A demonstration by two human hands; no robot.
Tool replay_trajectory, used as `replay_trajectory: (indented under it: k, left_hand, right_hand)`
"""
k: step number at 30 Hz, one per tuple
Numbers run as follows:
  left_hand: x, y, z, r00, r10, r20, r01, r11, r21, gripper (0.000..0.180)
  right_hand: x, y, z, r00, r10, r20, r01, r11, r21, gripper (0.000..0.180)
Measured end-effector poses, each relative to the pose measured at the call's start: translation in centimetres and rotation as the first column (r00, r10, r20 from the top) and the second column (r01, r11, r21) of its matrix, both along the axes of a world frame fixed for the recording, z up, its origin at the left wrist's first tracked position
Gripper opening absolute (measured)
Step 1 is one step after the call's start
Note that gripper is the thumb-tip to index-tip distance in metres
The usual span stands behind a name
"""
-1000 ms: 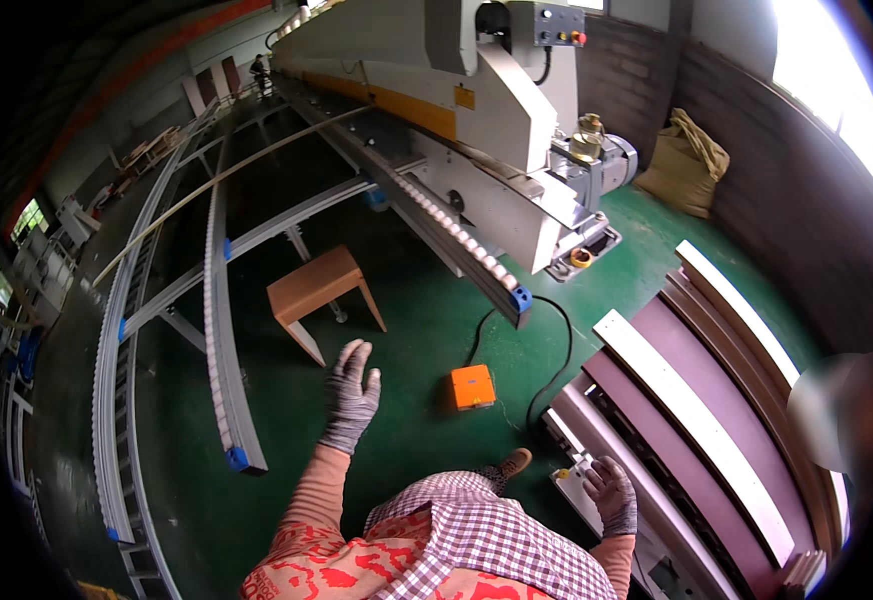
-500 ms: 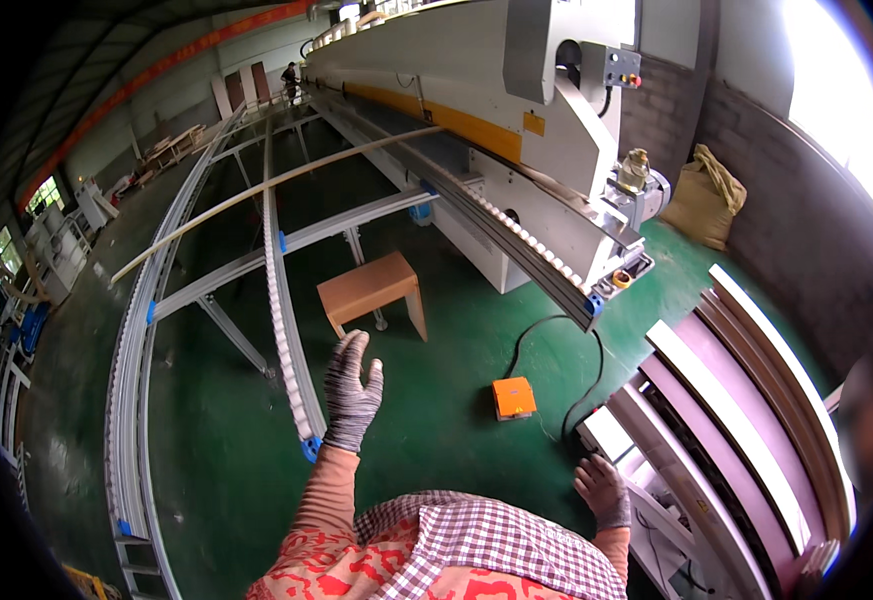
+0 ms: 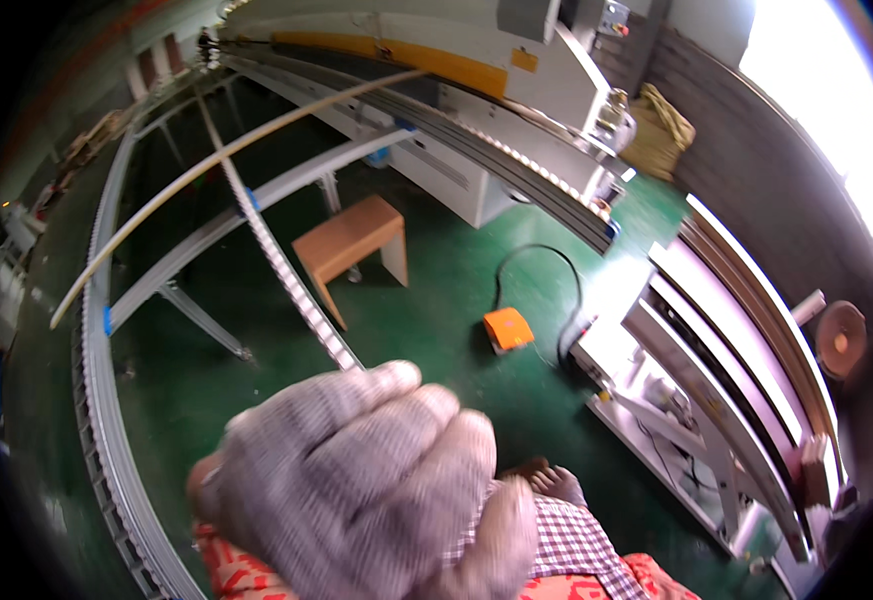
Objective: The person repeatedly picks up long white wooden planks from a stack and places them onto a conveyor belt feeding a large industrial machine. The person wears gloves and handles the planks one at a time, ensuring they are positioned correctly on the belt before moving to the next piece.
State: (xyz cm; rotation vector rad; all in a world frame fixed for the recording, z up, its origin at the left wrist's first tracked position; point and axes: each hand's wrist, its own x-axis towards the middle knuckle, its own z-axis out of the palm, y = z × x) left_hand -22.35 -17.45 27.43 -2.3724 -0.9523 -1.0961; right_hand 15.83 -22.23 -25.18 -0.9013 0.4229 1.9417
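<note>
My left hand (image 3: pixel 356 490), in a grey knit glove, is raised close to the camera and fills the lower middle of the view. Its fingers are curled together and nothing shows in it; it is blurred. Only a small part of my gloved right hand (image 3: pixel 559 487) shows low down beside my checked shirt; its fingers are hidden. Neither hand touches anything I can see.
On the green floor stand a small wooden stool (image 3: pixel 351 240) and an orange foot pedal (image 3: pixel 508 328) with a black cable. A long machine (image 3: pixel 456 90) runs across the back. Roller rails (image 3: pixel 286 270) curve at the left. Long panels (image 3: pixel 736 330) lie stacked at the right.
My left hand has risen from an open, spread pose toward the camera and curled its fingers. The view has swung left, so the stool and pedal sit further right.
</note>
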Motion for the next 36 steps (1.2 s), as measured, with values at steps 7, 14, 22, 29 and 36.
replay_trajectory:
  k: [7, 14, 22, 29, 36]
  left_hand:
    - [-5.4, -4.1, -0.4, 0.998, -0.034, 0.050, 0.029, 0.993, 0.113, 0.018]
    - [-13.6, -4.9, -3.5, 0.997, -0.059, 0.058, 0.041, 0.959, 0.281, 0.030]
    - [-19.4, -7.4, -4.5, 0.977, 0.171, 0.127, -0.209, 0.889, 0.408, 0.032]
    - [-30.0, 4.8, -13.5, 0.746, 0.662, 0.073, -0.640, 0.743, -0.195, 0.055]
    - [-37.3, 9.1, -23.9, 0.507, 0.861, -0.046, -0.794, 0.445, -0.413, 0.092]
  right_hand:
    - [-5.3, -1.6, 1.1, 0.984, 0.119, 0.130, -0.103, 0.987, -0.126, 0.038]
    - [-1.1, -2.2, -1.7, 0.836, 0.319, 0.446, -0.200, 0.935, -0.292, 0.018]
    - [-3.2, -0.4, -4.1, 0.797, 0.384, 0.466, -0.342, 0.923, -0.176, 0.024]
    - [1.3, -6.2, -17.0, -0.108, 0.382, 0.918, -0.870, 0.410, -0.273, 0.014]
    - [-0.8, -5.4, -12.1, 0.610, 0.509, 0.607, -0.408, 0.859, -0.310, 0.014]
